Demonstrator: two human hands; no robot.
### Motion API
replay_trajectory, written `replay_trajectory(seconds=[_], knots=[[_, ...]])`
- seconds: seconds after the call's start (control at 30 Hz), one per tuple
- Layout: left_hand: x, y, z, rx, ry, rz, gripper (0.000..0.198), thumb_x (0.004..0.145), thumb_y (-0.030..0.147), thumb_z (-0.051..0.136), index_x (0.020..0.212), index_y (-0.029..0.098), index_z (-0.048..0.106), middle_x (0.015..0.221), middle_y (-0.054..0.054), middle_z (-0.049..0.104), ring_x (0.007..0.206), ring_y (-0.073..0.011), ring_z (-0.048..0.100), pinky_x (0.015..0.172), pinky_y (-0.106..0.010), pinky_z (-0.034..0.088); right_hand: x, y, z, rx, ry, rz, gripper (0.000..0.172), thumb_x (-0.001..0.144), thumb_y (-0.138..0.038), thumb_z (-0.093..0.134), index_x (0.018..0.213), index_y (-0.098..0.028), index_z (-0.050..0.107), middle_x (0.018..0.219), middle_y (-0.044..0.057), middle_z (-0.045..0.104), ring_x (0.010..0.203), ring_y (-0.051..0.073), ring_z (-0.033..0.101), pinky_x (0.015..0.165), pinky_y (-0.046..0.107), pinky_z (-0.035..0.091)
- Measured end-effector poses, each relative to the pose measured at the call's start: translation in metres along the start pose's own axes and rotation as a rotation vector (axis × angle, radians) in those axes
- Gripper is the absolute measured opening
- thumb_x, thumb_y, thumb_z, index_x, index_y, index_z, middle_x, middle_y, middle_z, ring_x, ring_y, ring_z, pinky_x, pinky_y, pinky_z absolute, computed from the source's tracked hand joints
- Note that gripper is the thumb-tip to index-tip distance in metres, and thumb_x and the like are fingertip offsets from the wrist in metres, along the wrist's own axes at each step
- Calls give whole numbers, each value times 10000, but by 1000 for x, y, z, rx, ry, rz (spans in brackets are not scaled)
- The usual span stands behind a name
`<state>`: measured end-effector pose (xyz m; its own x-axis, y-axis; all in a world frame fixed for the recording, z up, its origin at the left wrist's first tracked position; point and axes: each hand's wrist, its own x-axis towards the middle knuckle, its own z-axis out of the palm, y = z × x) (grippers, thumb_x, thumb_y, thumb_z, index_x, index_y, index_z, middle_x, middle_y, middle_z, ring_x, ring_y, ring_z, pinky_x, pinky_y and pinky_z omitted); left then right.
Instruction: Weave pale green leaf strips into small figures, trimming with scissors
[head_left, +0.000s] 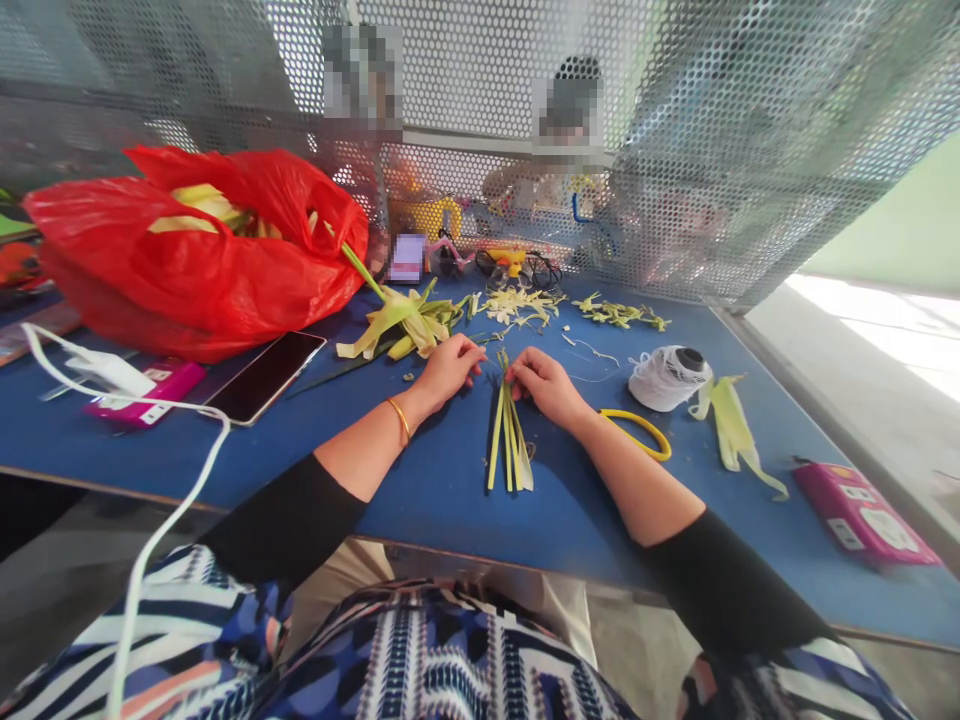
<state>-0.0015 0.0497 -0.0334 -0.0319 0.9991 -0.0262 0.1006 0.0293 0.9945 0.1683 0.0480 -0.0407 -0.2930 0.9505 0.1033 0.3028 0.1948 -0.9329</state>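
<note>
A small bundle of pale green plant strips (pixel 509 445) lies on the blue table, its loose ends pointing toward me. My right hand (pixel 546 385) pinches the bundle near its narrow top end. Just left of that top, my left hand (pixel 451 370) has its fingers pressed together; anything between them is too small to make out. Right of my right hand stands a spool of white thread (pixel 664 385), with loose thread (pixel 600 352) trailing on the table. A yellow loop handle (pixel 649 432) shows beside my right forearm, which partly hides it.
A red plastic bag (pixel 180 265) of husks fills the back left. Husk pieces (pixel 409 320) and scraps (pixel 521 303) lie ahead. A phone (pixel 266 378), white cable (pixel 214 450) and magenta packs (pixel 862 510) lie around. Behind a perforated metal screen (pixel 465 90) are people.
</note>
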Motion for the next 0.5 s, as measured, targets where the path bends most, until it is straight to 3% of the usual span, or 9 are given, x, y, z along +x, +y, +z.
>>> replay_trajectory(seconds=[0.1,0.2,0.3,0.5], knots=[[-5,4,4,-230,-115,-31,191,899,135,535,711,163,522,675,0,634,514,-79,539,475,-192,399,-1,-2,0,-70,-11,-11,130,843,-222,464,714,-224,473,549,-60,539,522,116,521,587,248,389],[-8,5,6,-303,-179,-118,197,930,155,477,736,180,460,706,-10,656,514,-88,571,475,-198,399,-3,-6,1,-191,-34,-55,150,849,-202,449,702,-232,437,568,-52,536,548,127,515,608,256,395],[-8,3,7,-147,-167,-90,209,928,138,451,728,196,437,597,42,587,450,-85,517,479,-209,386,-6,-9,1,-360,-54,-114,167,865,-206,432,706,-240,395,652,-19,565,615,145,531,629,264,390],[-5,-1,0,383,-173,181,252,877,132,510,649,213,439,485,74,503,440,-110,457,525,-248,347,-9,-11,5,-620,-128,-190,154,895,-221,415,747,-251,383,653,-2,543,616,169,494,616,274,339]])
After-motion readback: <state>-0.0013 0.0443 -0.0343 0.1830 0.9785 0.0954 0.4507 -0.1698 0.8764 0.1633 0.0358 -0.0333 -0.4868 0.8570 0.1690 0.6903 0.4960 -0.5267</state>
